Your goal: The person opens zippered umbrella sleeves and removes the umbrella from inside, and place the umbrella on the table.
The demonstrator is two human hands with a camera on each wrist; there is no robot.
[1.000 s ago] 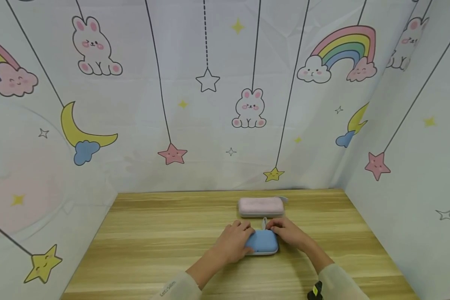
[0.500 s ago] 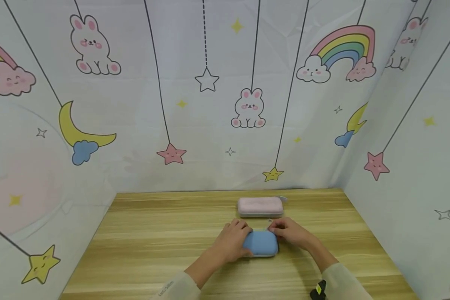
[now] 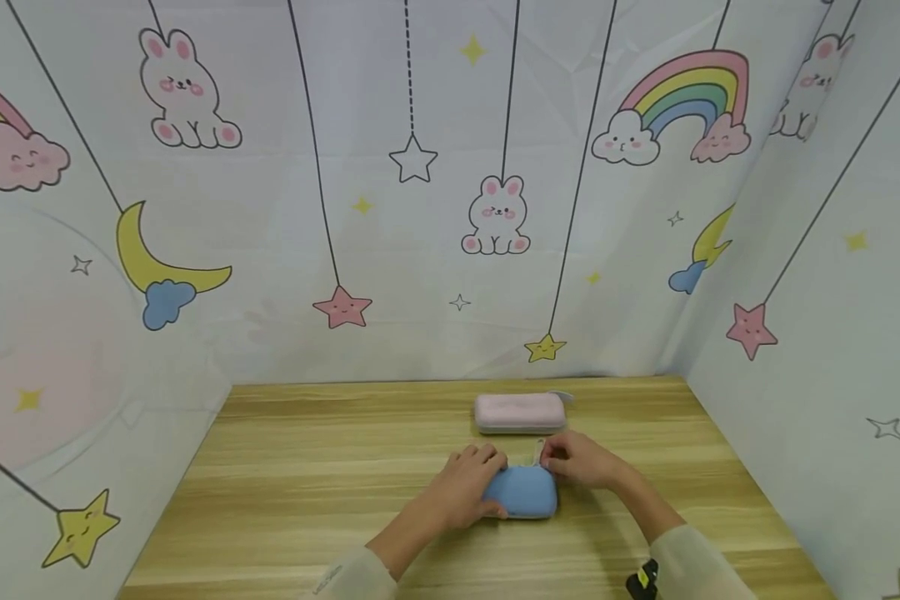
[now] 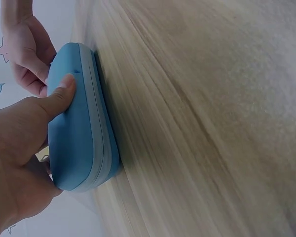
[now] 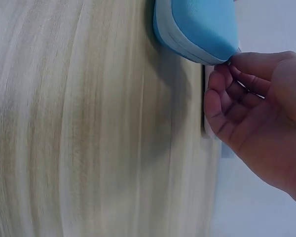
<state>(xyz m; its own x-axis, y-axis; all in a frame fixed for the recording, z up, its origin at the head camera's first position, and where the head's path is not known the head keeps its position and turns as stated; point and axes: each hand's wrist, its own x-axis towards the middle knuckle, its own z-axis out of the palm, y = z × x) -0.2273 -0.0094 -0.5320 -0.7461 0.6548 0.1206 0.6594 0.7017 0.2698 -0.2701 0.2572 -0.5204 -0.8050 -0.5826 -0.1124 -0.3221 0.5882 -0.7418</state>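
A blue zippered case (image 3: 523,492) with a pale grey band round its side lies on the wooden table. My left hand (image 3: 461,490) grips its left end, thumb on the front face and fingers over the back edge; the thumb shows plainly in the left wrist view. At the back right corner, my right hand (image 3: 581,461) pinches the zipper pull between thumb and index finger. Those fingers mostly cover the pull, and a light strap stands up beside them. In the right wrist view, the same corner of the blue case (image 5: 207,29) meets my fingertips.
Behind the blue case lies a pink case (image 3: 520,412) with a grey strap at its right end. White cloth walls (image 3: 420,250) with printed rabbits and stars border the wooden table (image 3: 307,467) at the back and sides.
My right hand has slid a little to the right along the back edge with the zipper pull. The blue case has shifted slightly toward me, with my left hand still on it.
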